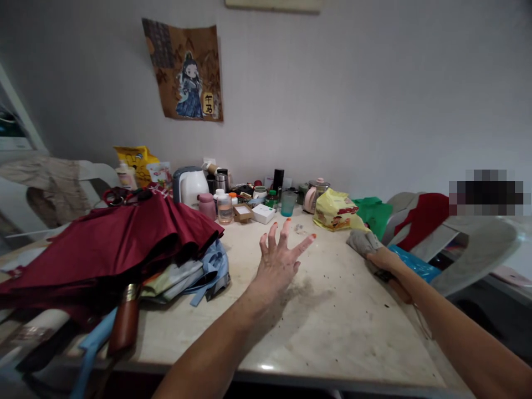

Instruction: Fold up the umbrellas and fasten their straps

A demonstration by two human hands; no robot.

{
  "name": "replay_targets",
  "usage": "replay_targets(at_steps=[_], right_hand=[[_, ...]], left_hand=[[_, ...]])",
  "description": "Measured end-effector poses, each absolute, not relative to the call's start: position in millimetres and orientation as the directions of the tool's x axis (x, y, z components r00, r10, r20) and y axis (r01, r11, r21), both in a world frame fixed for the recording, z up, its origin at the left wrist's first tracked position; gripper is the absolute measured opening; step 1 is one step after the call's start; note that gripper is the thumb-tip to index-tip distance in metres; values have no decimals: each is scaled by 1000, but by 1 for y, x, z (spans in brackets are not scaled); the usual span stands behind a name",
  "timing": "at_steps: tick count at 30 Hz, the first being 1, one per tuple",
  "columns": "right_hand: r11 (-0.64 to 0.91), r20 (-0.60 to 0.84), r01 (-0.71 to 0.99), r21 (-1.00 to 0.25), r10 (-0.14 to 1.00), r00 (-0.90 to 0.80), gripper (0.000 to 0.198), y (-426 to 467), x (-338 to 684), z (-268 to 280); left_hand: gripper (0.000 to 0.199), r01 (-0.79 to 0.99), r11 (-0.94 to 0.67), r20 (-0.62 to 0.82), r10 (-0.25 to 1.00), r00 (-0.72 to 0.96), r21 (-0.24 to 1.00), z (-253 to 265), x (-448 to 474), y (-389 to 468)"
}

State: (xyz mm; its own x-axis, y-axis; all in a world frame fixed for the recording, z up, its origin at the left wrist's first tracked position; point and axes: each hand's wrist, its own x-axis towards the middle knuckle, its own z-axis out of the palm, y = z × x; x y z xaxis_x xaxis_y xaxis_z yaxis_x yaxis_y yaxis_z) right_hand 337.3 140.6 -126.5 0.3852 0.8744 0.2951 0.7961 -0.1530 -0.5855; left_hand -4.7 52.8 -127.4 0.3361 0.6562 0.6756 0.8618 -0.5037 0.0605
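My left hand [279, 260] hovers over the pale table [332, 343], its fingers spread and nothing in them. At the table's right side my right hand [385, 259] is closed around a folded grey umbrella [362, 243]. A brown handle and a thin strap stick out from it towards me; part of it is hidden under my hand and forearm. On the left lies a dark red umbrella [103, 249], partly over a light blue patterned umbrella [216, 265]. A brown wooden handle [124, 324] points towards the near edge.
Along the wall stand a white kettle [194, 187], a pink bottle [206, 206], a small white box [263, 213], a teal cup [287, 204] and a yellow bag [336, 210]. White chairs flank the table; the right chair [486, 249] holds red cloth. Dark specks dot the tabletop.
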Motion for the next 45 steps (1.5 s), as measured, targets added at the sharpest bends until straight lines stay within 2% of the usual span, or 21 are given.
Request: replay_targets(at_steps=[3, 5, 6, 7, 8, 9, 11, 13, 16, 18, 23, 28, 35, 41, 43, 45], right_hand=[[-72, 369, 822, -565, 869, 330, 11, 125, 307, -121], [79, 387, 807, -586, 902, 192, 24, 109, 271, -108], [190, 387, 758, -624, 918, 88, 30, 100, 250, -100], [345, 337, 590, -730, 933, -128, 38, 90, 230, -92], [407, 281, 440, -801, 903, -324, 42, 81, 210, -85], [406, 218, 380, -831, 867, -448, 38, 73, 193, -80], [370, 196, 367, -853, 880, -433, 19, 64, 169, -75], [261, 151, 262, -929, 914, -376, 12, 65, 159, -77], [84, 54, 55, -995, 910, -412, 11, 74, 159, -87], [32, 23, 14, -999, 899, -437, 16, 79, 162, -93], [31, 5, 52, -998, 898, -440, 12, 81, 164, -101], [-64, -28, -52, -997, 859, -511, 19, 84, 176, -107], [-76, -2, -115, -990, 843, -538, 15, 68, 168, -103], [-200, -99, -138, -970, 843, -528, 29, 52, 147, -95], [-176, -85, -127, -976, 850, -520, 28, 46, 139, -92], [-85, -25, -91, -992, 850, -526, 29, 41, 130, -89]], left_hand=[[82, 850, -525, 684, 631, 367, 29, -128, -6, 54], [82, 838, -546, 679, 617, 398, 6, -128, -6, 54], [80, 831, -556, 675, 610, 414, -7, -129, -6, 54], [77, 826, -563, 671, 605, 428, -19, -129, -7, 54], [72, 822, -568, 667, 600, 442, -34, -130, -7, 54], [65, 820, -570, 665, 593, 453, -50, -131, -7, 54], [48, 818, -570, 672, 575, 467, -81, -132, -8, 54], [40, 807, -578, 689, 538, 487, -119, -134, -9, 56], [40, 781, -603, 695, 493, 523, -160, -134, -12, 59], [42, 782, -601, 667, 516, 537, -165, -134, -14, 60], [47, 773, -606, 547, 589, 595, -187, -133, -18, 61], [38, 728, -639, 556, 520, 648, -249, -126, -15, 57], [34, 682, -620, 519, 465, 717, -388, -104, -23, 37], [48, 713, -548, 458, 547, 701, -437, -93, -61, 12], [47, 729, -539, 443, 579, 685, -422, -90, -70, 2], [43, 737, -550, 418, 607, 676, -393, -86, -75, -7]])
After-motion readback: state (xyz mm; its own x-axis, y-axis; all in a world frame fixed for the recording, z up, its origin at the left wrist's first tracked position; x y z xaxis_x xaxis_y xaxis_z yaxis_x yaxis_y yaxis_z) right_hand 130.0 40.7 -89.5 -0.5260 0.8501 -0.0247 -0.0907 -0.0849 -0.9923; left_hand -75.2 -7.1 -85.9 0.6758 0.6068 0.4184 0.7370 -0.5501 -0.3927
